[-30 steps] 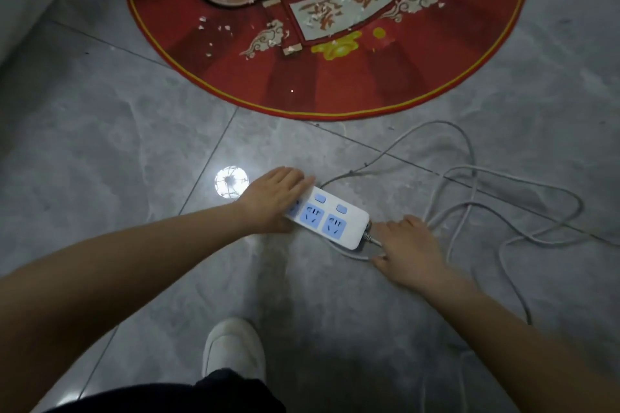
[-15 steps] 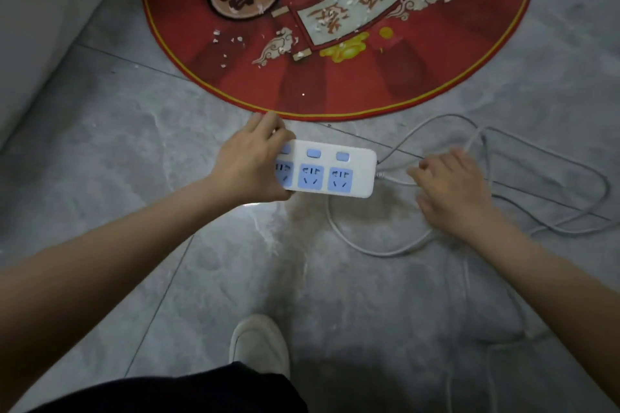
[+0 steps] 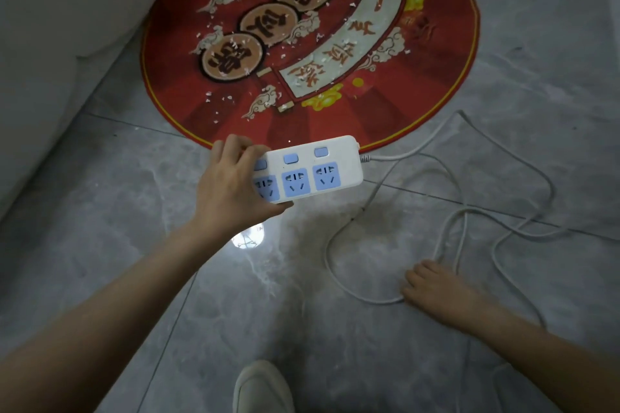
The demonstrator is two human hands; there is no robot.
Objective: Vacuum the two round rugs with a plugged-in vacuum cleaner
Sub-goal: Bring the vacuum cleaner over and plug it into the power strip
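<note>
One view, head camera: left hand (image 3: 231,191) grips the white power strip (image 3: 315,168) by its end, lifted off the floor, probably to site it near the red round rug (image 3: 419,84); the rug lies ahead, littered with white scraps; right hand (image 3: 436,288) rests on the looped cord (image 3: 339,275), fingers curled, grasp uncertain; no vacuum visible.

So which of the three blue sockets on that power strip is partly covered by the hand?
The socket nearest the left hand, at the strip's left end; the palm and thumb overlap it. The middle socket and the cord-end socket show fully.
</note>
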